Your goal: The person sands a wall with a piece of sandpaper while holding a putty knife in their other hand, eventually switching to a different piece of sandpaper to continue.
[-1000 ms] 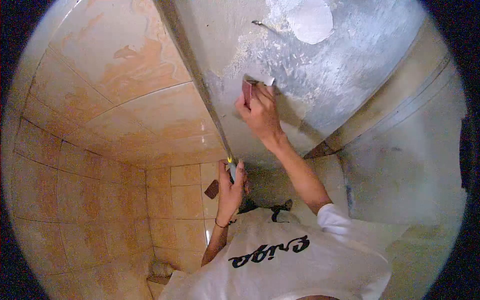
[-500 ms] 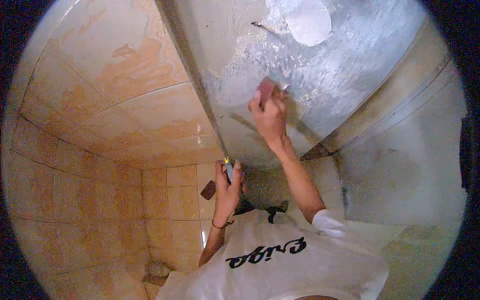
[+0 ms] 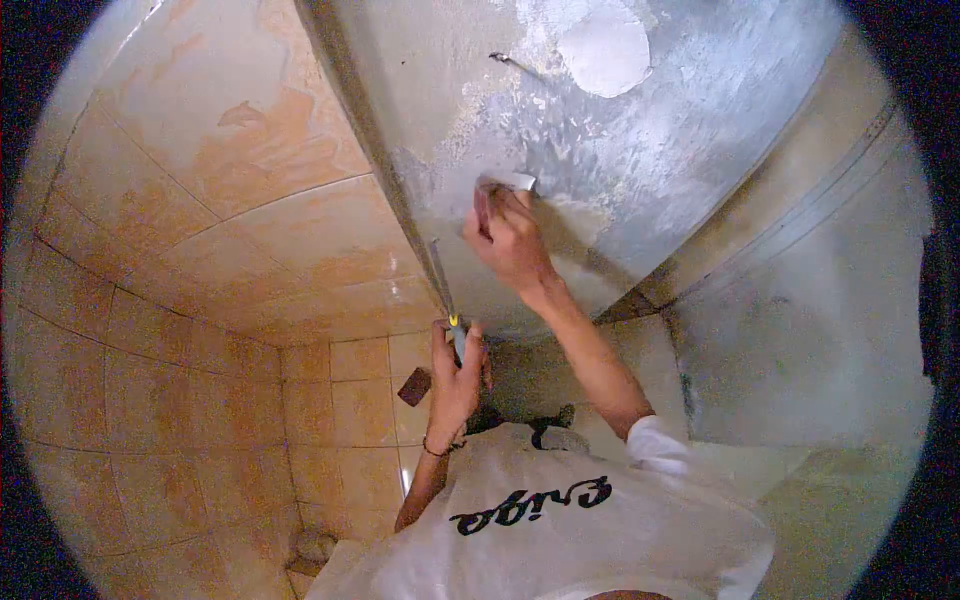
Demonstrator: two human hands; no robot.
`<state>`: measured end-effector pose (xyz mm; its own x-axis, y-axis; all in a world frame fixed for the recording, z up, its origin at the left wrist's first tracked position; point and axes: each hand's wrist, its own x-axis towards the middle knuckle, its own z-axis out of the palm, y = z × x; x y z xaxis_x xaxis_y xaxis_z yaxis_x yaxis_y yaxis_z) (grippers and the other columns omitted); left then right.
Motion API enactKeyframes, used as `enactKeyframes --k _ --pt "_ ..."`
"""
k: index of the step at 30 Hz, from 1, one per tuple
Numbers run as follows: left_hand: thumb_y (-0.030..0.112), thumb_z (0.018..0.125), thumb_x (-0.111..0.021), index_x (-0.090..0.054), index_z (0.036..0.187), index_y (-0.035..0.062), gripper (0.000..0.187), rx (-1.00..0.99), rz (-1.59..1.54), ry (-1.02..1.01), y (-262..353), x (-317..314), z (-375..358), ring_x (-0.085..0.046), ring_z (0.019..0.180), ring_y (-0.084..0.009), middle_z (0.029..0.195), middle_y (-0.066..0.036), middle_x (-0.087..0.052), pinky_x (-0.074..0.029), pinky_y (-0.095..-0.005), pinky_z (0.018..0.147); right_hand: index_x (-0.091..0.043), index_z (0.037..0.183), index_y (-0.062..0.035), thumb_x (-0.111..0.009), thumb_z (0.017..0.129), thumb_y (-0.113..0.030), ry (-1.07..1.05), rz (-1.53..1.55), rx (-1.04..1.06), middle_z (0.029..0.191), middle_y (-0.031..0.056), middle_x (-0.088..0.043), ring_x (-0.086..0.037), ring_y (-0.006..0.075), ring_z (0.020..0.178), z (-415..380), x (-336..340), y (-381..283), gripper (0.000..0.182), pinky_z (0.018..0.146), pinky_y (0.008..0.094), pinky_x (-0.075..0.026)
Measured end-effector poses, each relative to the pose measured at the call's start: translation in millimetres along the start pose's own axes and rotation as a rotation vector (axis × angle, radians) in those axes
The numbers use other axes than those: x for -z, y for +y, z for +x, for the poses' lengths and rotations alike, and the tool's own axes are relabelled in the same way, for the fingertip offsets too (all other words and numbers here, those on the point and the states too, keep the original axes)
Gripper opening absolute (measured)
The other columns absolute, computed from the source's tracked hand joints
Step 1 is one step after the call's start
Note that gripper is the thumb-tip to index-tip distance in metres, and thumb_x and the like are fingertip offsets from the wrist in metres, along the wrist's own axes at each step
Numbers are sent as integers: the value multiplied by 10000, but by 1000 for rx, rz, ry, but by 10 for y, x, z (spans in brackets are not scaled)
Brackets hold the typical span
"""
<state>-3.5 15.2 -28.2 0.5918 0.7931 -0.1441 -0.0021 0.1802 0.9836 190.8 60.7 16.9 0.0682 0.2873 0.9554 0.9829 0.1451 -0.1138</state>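
My right hand (image 3: 518, 245) presses a folded piece of reddish-brown sandpaper (image 3: 482, 200) against a grey, patchy wall surface (image 3: 430, 150). A pale edge of the sheet sticks out past the fingertips. Lower down, my left hand (image 3: 458, 385) is closed around a slim tool with a grey and yellow handle (image 3: 459, 340), near the corner where the grey surface meets the tiles. What the tool's far end looks like I cannot make out. The grey surface has whitish specks and worn, rough spots around its middle.
A round white patch (image 3: 604, 48) and a short wire end (image 3: 500, 58) are on the grey surface. Orange-beige tiles (image 3: 290, 225) cover the left side. A dark brown rectangular piece (image 3: 414, 387) lies beyond my left hand. A greenish-grey wall (image 3: 800, 340) stands at right.
My right hand has slid left and slightly down over the grey surface with the sandpaper. My left hand stays in place with the tool.
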Motion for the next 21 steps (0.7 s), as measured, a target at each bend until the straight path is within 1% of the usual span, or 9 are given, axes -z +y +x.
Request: enactKeyframes --k 2,4,8,10,12,14,16,19,21 --pt "243 1006 -520 -395 1068 60 230 -12 -19 8 -78 13 19 -444 535 -75 676 4 -478 -371 -238 448 -581 748 11 -624 856 -85 -59 9 -28 647 175 -594 -597 356 621 12 71 28 150 640 470 -466" --pt "243 1007 -518 -396 1062 61 225 -20 -5 7 -57 20 24 -444 535 -75 675 4 -477 -372 -239 448 -571 760 17 -636 831 -79 -91 -93 -186 718 159 -607 -609 322 711 115 158 3 136 702 442 -464" --pt "236 1008 -513 -403 1046 65 206 12 -9 31 -6 45 -2 -446 540 -72 673 7 -474 -375 -240 453 -575 763 20 -635 821 -74 -79 -91 -256 719 148 -589 -594 314 713 173 60 -62 126 707 422 -459" --pt "233 1008 -513 -405 1044 65 203 8 2 52 -21 61 -3 -446 542 -72 673 7 -473 -377 -240 456 -569 729 11 -627 837 -84 -89 -99 84 666 141 -572 -577 320 639 227 -39 -60 156 665 417 -458" --pt "231 1008 -513 -407 1043 65 200 -2 6 74 -51 79 30 -447 544 -71 673 7 -472 -380 -239 458 -566 712 6 -631 832 -84 -88 -44 58 672 144 -576 -570 320 629 349 62 -85 163 675 432 -451" --pt "233 1007 -515 -408 1037 67 200 -26 -33 38 -174 138 41 -451 547 -70 675 6 -474 -383 -238 460 -587 728 0 -637 819 -88 -32 -68 -119 677 130 -573 -574 295 663 437 118 -131 137 694 430 -449" --pt "235 1007 -516 -407 1037 68 201 -26 -31 45 -118 124 36 -450 547 -70 674 8 -473 -385 -237 462 -612 753 0 -649 797 -91 -60 -163 -57 704 120 -582 -584 278 707 305 -37 -111 107 710 430 -449" --pt "241 1006 -519 -406 1040 71 207 -14 -22 38 -66 137 2 -451 546 -71 672 11 -473 -386 -237 463 -615 763 20 -667 773 -92 -203 -153 306 745 131 -591 -582 302 728 239 -108 -140 124 738 447 -443" --pt "244 1006 -521 -406 1042 72 210 -8 -28 30 -58 143 33 -452 546 -71 670 13 -473 -386 -238 461 -611 765 18 -664 774 -89 -143 -161 202 740 133 -589 -577 308 722 354 -61 -102 120 736 449 -442"
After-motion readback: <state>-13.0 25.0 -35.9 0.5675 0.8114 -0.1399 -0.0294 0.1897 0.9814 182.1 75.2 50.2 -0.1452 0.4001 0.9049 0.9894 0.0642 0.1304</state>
